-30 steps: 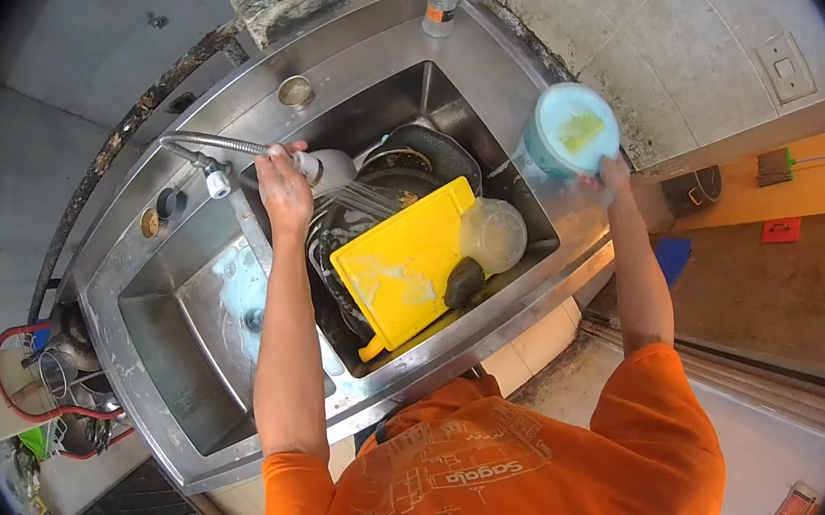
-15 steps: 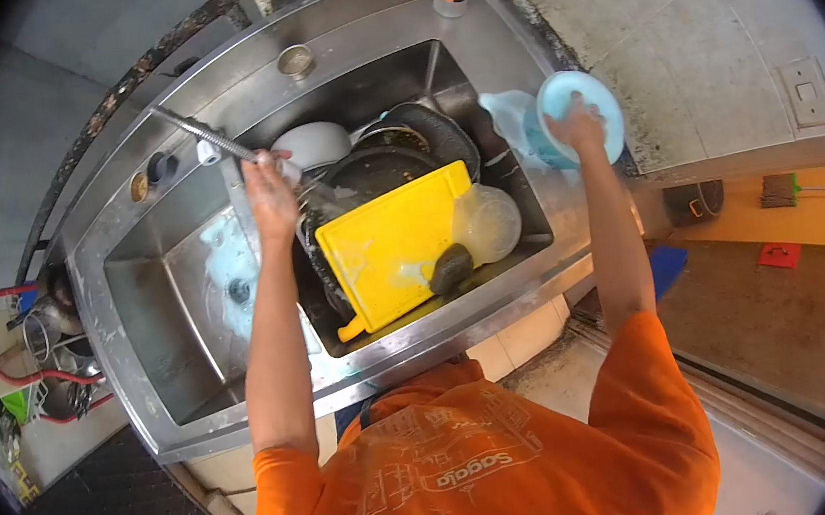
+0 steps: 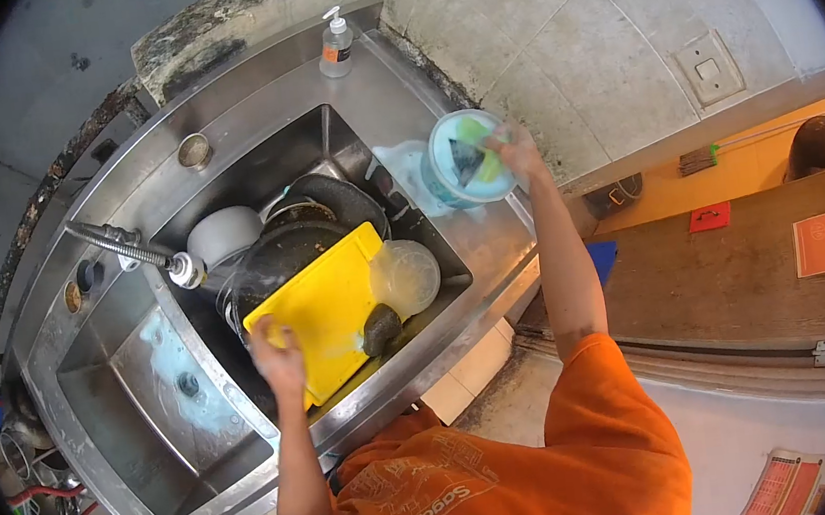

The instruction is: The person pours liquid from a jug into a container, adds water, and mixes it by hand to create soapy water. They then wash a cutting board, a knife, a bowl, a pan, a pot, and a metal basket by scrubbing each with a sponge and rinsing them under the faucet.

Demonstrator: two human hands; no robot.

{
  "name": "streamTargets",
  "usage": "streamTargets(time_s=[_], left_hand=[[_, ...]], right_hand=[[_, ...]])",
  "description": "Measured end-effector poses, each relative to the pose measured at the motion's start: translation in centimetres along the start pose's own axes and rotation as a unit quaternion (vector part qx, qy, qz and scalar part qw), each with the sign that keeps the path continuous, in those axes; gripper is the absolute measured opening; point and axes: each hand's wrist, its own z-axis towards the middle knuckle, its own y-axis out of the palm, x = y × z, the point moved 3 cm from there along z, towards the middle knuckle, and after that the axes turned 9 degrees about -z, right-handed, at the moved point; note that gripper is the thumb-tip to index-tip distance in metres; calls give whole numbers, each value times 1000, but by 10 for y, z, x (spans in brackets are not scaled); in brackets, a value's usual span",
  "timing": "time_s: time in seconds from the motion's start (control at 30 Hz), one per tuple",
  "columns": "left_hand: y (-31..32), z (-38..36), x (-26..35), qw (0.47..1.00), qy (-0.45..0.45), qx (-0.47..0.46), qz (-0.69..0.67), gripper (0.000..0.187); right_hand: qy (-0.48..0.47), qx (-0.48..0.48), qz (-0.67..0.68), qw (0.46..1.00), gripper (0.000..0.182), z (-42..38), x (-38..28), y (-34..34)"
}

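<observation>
My right hand (image 3: 519, 154) is closed on a green sponge (image 3: 472, 133) with a dark scouring side, at the mouth of a light blue tub (image 3: 441, 182) of soapy water. The tub stands on the steel drainboard in a puddle of blue suds. At the left edge of the yellow cutting board (image 3: 323, 312) is my left hand (image 3: 279, 357), slightly blurred, thumb and fingers apart. That board leans over dark pans (image 3: 277, 262) in the right basin. A clear round plastic container (image 3: 404, 276) and a dark scouring pad (image 3: 381, 329) rest against the board.
A flexible-hose faucet (image 3: 130, 249) hangs over the sink divider. Behind the board sits a pale pot (image 3: 224, 235). Blue suds (image 3: 183, 367) lie in the left basin. A pump bottle (image 3: 335, 46) stands at the back corner, and a small metal cup (image 3: 193, 152) on the rear ledge.
My left hand has let go of the faucet and come down to the yellow board's edge. My right hand has lifted, bringing the sponge into sight at the tub. The view has turned right.
</observation>
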Motion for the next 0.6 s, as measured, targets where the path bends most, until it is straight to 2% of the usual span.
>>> streamTargets(time_s=[0.03, 0.07, 0.1, 0.13, 0.17, 0.2, 0.23, 0.3, 0.33, 0.4, 0.47, 0.53, 0.6], left_hand=[[18, -10, 8, 997, -13, -66, -28, 34], [35, -21, 18, 989, -26, -131, -56, 33], [49, -31, 26, 980, -38, -184, -58, 36], [59, -39, 27, 969, -50, -236, -60, 40], [77, -50, 9, 969, -50, -235, -60, 40], [107, -69, -20, 950, -28, -312, 9, 45], [124, -82, -36, 919, -7, -386, 78, 51], [120, -81, -17, 917, -37, -391, 72, 56], [117, -78, -8, 915, -67, -393, 65, 61], [112, -72, -5, 901, -94, -420, 49, 61], [113, -75, -22, 888, -120, -442, 33, 61], [119, -84, -52, 903, -49, -425, 43, 58], [114, -83, -54, 917, -32, -396, 38, 54]], right_hand=[[-1, 1, 0, 1000, 29, -2, -1, -2], [0, -42, -30, 999, 35, -5, -5, -3], [2, -84, -61, 995, 42, -10, -8, -4], [1, -83, -61, 995, 42, -15, -16, -5], [-13, -59, -148, 987, 52, -21, -29, -4], [-27, -37, -232, 972, 62, -24, -38, 2], [-26, -38, -232, 972, 62, -19, -40, 10], [-66, -109, -415, 901, 78, -4, -40, 33], [-66, -110, -414, 901, 78, -7, -47, 41], [7, -119, -522, 845, 82, -15, -62, 50], [-7, -109, -489, 865, 83, -5, -49, 52], [-24, -100, -456, 884, 84, 1, -47, 49], [-22, -49, -383, 922, 81, -14, -65, 36]])
